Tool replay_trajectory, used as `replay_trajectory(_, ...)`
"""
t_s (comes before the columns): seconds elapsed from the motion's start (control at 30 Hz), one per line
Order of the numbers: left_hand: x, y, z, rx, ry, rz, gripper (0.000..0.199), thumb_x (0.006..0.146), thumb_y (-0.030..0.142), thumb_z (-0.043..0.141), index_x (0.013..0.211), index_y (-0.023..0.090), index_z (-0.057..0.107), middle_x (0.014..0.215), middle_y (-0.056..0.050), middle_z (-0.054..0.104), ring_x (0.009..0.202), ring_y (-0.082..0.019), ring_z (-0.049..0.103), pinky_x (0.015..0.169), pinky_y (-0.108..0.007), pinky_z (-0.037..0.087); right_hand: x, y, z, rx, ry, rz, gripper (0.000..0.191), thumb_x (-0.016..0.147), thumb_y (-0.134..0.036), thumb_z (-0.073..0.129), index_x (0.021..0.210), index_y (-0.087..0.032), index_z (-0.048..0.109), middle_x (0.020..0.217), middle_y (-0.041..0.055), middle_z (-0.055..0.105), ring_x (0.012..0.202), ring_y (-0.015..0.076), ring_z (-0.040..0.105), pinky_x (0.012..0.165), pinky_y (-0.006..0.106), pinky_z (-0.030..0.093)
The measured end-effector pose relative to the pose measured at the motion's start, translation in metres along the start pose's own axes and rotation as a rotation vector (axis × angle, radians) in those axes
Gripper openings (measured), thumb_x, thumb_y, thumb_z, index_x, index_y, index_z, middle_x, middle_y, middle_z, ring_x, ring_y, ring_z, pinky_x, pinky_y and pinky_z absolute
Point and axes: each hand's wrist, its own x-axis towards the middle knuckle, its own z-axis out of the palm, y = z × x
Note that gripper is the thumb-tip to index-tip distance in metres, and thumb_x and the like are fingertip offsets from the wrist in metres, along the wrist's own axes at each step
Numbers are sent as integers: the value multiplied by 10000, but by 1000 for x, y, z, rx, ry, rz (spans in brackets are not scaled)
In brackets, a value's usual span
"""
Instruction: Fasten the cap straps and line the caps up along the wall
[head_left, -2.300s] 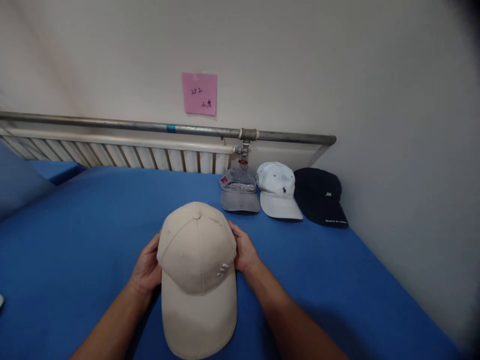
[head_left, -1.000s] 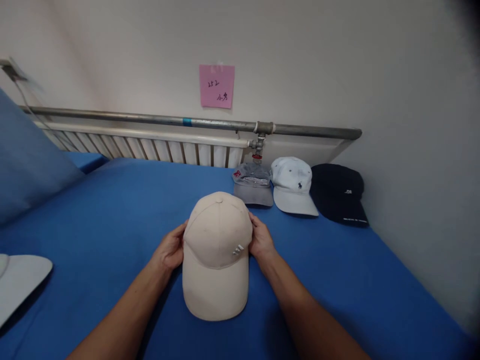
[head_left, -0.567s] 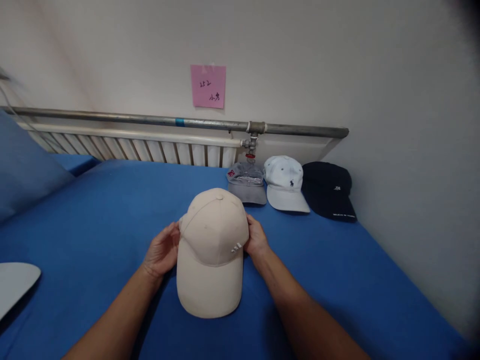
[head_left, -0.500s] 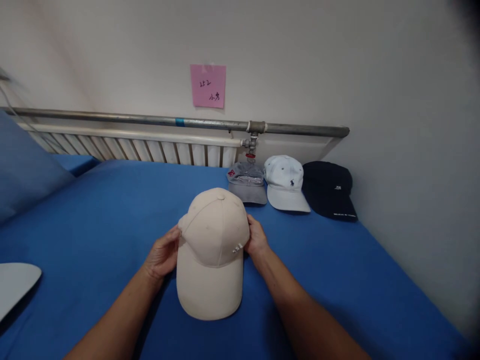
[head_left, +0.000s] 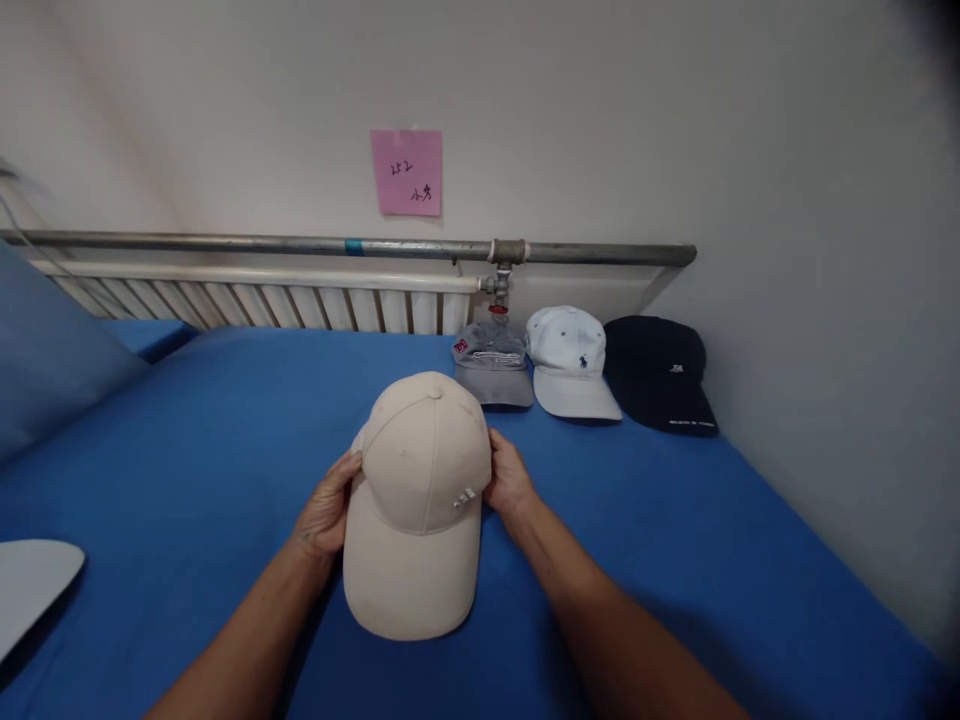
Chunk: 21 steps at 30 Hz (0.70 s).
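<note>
Between my two hands is a beige baseball cap (head_left: 424, 490), its brim toward me and small silvery rings on the front right. My left hand (head_left: 330, 505) grips its left edge, thumb on the outside. On the opposite edge my right hand (head_left: 511, 475) holds the cap, with most of its fingers hidden behind it. Beyond it, along the wall, lie a grey cap (head_left: 495, 375), a white cap (head_left: 571, 365) with a small dark emblem, and a black cap (head_left: 658, 375) with white lettering. The beige cap overlaps part of the view of the grey one.
A blue sheet (head_left: 247, 420) covers the surface. Behind it run a white radiator (head_left: 300, 305) and a metal pipe (head_left: 262, 243) with a red-handled valve (head_left: 499, 309). A pink note (head_left: 407, 172) is taped to the wall. A white rounded object (head_left: 34, 580) and blue pillow-like shape (head_left: 52, 350) are at left.
The beige cap has shifted slightly left in view and tilted a little, still between both hands. The camera view has turned slightly. The other caps stay in their row.
</note>
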Motion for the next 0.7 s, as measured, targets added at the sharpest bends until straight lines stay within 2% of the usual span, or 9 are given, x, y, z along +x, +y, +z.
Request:
replay_trajectory(0.1,1,-1,1,-6,24,17,163,752,45,682,872,142,734,830,-74,779,790,-255,744,867,-400,586,0,0,1,26,36,36,179,809,-244,549,693,-211,681,612,6,726,747,201,703,730,298,557)
replay_trajectory(0.23,2,0,-2,-17,22,1,179,783,39,654,899,152,733,846,-65,782,756,-224,745,879,-390,584,-1,0,1,47,53,47,158,799,-248,565,706,-216,689,623,1,730,744,200,702,729,294,556)
replay_trajectory(0.33,1,0,-4,-35,-36,-43,82,770,89,685,789,163,718,738,-43,770,758,-241,746,879,-392,586,-2,0,1,56,57,49,178,814,-251,550,709,-217,690,616,0,727,746,200,702,732,296,556)
replay_trajectory(0.4,-1,1,-4,-36,-104,-53,87,754,96,688,758,182,701,691,-25,756,795,-254,746,896,-399,578,-2,0,2,60,55,54,192,821,-258,543,699,-216,685,612,2,725,752,201,703,734,298,556)
replay_trajectory(0.47,-3,2,-2,-15,-158,-24,172,727,55,674,818,198,702,740,-22,763,877,-264,737,922,-397,564,-3,-1,2,63,45,62,192,821,-264,542,707,-212,687,628,8,730,765,204,704,737,303,557)
replay_trajectory(0.57,-5,2,0,34,-171,12,293,694,14,665,916,200,703,867,-49,773,1016,-293,699,951,-396,546,-3,-1,3,68,35,73,202,827,-258,524,724,-208,691,637,15,734,784,211,705,745,314,558)
replay_trajectory(0.7,-4,1,0,58,-166,27,283,706,26,681,930,196,715,860,-49,776,1002,-290,705,956,-388,542,-4,-1,3,73,24,85,222,843,-267,509,725,-211,689,643,13,738,784,207,707,746,310,556)
